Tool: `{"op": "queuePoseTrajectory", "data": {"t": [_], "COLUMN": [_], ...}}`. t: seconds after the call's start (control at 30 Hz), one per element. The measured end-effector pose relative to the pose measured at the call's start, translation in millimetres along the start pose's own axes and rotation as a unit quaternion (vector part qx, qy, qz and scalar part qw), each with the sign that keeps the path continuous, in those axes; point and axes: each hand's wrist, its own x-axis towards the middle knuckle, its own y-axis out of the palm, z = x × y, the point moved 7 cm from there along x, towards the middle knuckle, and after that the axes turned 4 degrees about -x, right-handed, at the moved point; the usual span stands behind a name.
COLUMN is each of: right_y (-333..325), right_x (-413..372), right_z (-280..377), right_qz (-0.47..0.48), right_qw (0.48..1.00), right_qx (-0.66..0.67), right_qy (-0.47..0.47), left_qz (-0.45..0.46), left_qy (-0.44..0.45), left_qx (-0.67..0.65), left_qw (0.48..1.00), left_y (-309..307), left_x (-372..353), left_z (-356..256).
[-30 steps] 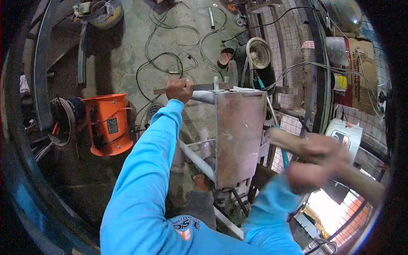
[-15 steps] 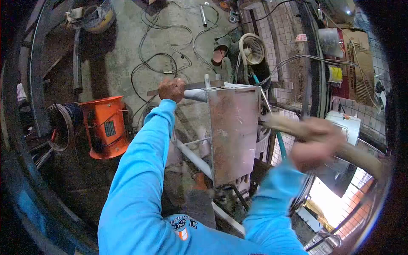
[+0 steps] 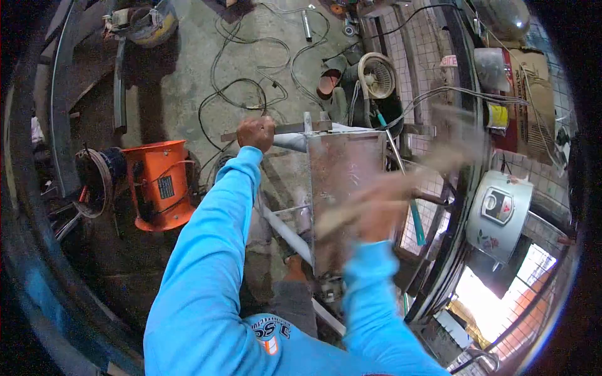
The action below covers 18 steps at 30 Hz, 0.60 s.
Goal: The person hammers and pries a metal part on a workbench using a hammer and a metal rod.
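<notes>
My left hand is closed around a flat metal bar. The bar's far end lies against short upright pegs at the top edge of a rust-stained metal stand. Over the stand, my right hand grips a wooden-handled tool that looks like a hammer. Motion smears both the hand and the tool, whose far end reaches up to the right as a blur. Grey pipe legs support the stand's left side.
An orange cylindrical blower stands on the left. Cables loop across the concrete floor ahead. A round fan housing sits beyond the stand. On the right are a teal-ended rod, a silvery rounded appliance and a cardboard box.
My right hand has swung left and inward over the stand, and the tool's tilt has reversed. My left hand stays on the bar. The view has shifted slightly.
</notes>
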Motion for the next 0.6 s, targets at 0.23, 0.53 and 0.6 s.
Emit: {"op": "queuePoseTrajectory", "data": {"t": [0.23,0.53,0.6], "right_y": [-13,-69,-58], "right_x": [-67,-164,-209], "right_z": [-12,-88,-119], "right_qz": [0.336,0.41,0.425], "right_qw": [0.855,0.832,0.77], "right_qx": [0.287,0.187,0.269], "right_qy": [0.272,0.324,0.393], "left_qz": [0.174,0.17,0.347], "left_qy": [-0.117,-0.279,-0.235], "left_qx": [-0.066,-0.303,-0.267], "left_qw": [0.976,0.895,0.868], "left_y": [41,-60,-101], "left_x": [33,80,39], "left_z": [7,-67,-85]}}
